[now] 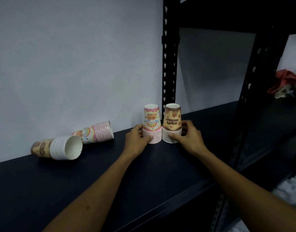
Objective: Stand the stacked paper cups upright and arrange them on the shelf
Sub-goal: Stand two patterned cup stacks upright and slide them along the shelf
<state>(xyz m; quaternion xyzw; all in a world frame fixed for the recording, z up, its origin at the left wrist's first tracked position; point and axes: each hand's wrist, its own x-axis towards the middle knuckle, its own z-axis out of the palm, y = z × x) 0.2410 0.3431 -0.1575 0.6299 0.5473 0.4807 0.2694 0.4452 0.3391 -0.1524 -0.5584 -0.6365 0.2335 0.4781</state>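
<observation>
Two stacks of paper cups stand rims-down side by side on the dark shelf (110, 173) near the black post. My left hand (137, 141) grips the lower rims of the pink stack (152, 122). My right hand (189, 136) grips the rims of the brown stack (172, 119). Two more stacks lie on their sides to the left by the wall: a pink one (97, 132) and a brown one (60, 149) with its white mouth facing me.
A pale wall runs behind the shelf. A black perforated upright post (169, 52) stands just behind the brown stack. Another slanted post (247, 91) is at right, with red and white cloth (287, 84) on the neighbouring shelf.
</observation>
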